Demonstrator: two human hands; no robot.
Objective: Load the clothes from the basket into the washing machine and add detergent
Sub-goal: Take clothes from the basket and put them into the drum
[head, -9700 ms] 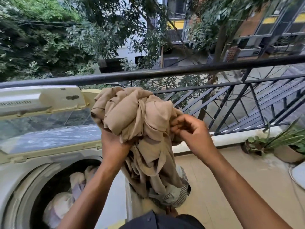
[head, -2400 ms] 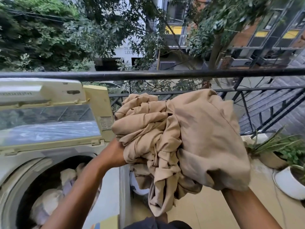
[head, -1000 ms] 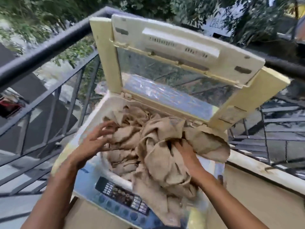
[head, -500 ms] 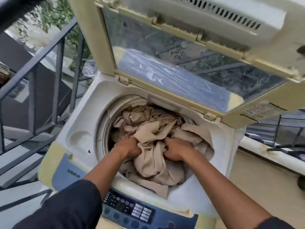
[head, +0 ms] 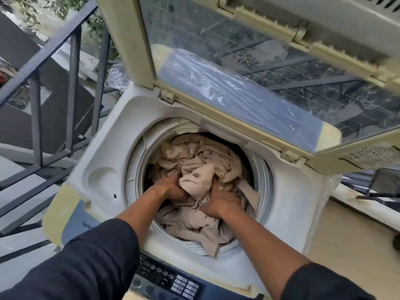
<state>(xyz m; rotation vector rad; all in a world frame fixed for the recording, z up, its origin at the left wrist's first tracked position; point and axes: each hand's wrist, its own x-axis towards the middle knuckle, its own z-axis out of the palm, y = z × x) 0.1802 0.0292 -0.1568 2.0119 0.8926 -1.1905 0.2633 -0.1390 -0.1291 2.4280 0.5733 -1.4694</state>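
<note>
A top-loading washing machine (head: 104,148) fills most of the view, its casing white with yellowed edges and a blue front strip. Its lid (head: 249,68) stands raised, a clear window in a cream frame with crinkled plastic film over the lower part. A printed label (head: 372,155) sits on the lid's right corner — the text is too small to read. On the blue strip at the near left, white lettering (head: 87,225) shows partly behind the sleeve and cannot be made out. The control panel (head: 168,280) at the near edge carries rows of small icons and pale buttons, none legible.

Dark metal balcony railing (head: 36,109) runs along the left side.

In the round drum opening lies the beige garment (head: 201,169), crumpled in soft folds and filling the tub, one tail draped over the near rim.

Both hands are sunk in the cloth: the left hand (head: 171,187) has its grip clenched into the fabric — the right hand (head: 220,204) likewise grasps a bunch of it.
</note>
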